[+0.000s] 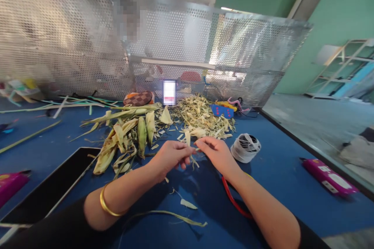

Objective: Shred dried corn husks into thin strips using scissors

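Both hands meet over the middle of the blue table (277,171). The left hand (171,155) has its fingers curled and pressed together, pinching one end of a thin pale husk strip (193,155); the right hand (214,152) pinches the other end between thumb and forefinger, its remaining fingers loosely folded. The strip runs between the two hands just above the table, with short frayed ends hanging below the grip. A gold bangle (108,206) sits on the left wrist. Just beyond the hands lies a heap of shredded husk (204,116), and to its left a pile of whole husk leaves (125,136). A spool of white thread (245,147) stands near the right hand, not touching it. A red cord (233,200) passes under the right forearm, and loose husk scraps (187,203) lie between the forearms. A pink packet (329,176) lies well apart on the right. A perforated metal screen (204,46) closes the far edge of the table. Risk assessment: the strip looks dry and narrow, so uneven pull from either hand could snap or split it; the forearm may snag the red cord, and a sweep of the right hand could knock the spool over.
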Available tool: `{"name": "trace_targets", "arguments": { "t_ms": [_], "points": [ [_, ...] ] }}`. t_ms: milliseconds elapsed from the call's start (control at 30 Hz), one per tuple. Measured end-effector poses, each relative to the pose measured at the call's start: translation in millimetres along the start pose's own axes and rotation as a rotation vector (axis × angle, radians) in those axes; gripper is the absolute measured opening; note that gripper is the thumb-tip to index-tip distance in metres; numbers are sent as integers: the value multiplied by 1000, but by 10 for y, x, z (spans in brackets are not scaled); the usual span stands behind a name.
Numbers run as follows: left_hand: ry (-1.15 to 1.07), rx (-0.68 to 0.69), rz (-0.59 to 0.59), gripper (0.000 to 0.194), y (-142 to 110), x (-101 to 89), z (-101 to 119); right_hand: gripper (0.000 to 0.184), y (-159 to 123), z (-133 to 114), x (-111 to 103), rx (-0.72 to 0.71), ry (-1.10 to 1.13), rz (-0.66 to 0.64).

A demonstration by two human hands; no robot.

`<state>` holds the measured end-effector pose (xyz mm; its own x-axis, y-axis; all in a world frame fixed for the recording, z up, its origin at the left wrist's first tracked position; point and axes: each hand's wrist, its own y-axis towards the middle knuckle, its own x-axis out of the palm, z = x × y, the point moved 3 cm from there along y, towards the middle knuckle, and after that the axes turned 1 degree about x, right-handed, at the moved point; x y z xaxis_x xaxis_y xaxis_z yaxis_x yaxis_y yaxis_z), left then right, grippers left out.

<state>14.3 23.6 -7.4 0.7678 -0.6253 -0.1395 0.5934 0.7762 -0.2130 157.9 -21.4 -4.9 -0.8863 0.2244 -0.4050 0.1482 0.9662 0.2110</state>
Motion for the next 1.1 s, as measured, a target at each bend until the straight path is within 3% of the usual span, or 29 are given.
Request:
{"name": "trace_targets", "arguments": {
  "t_ms": [133, 300, 467, 633, 700, 800, 933, 1100],
  "points": [
    [65, 36, -25, 29, -15, -7, 55, 22, -18, -30, -11, -16, -82, -31],
    [95, 1, -49, 31, -14, -7, 53, 23, -47, -70, -13, -96, -233, 68],
    [10, -1, -30, 32, 21, -44, 26, 23, -68, -99, -8, -272, -399, 160],
    [-271, -112, -50, 31, 2, -46, 39, 18, -122, -150, -113, -493, -517, 382],
    [-356, -137, -74, 25, -3, -35, 49, 19, -170, -207, -109, -623, -595, 416],
    [-437, -102, -81, 16, 6, -25, 54, 21, -233, -277, 18, -815, -735, 240],
    [-436, -45, -54, 16, 19, -4, 26, 26, -274, -260, 233, -915, -942, -18],
    [-376, -14, -19, 23, 18, 19, -3, 31, -298, -226, 316, -962, -997, -4]
  ]
}}
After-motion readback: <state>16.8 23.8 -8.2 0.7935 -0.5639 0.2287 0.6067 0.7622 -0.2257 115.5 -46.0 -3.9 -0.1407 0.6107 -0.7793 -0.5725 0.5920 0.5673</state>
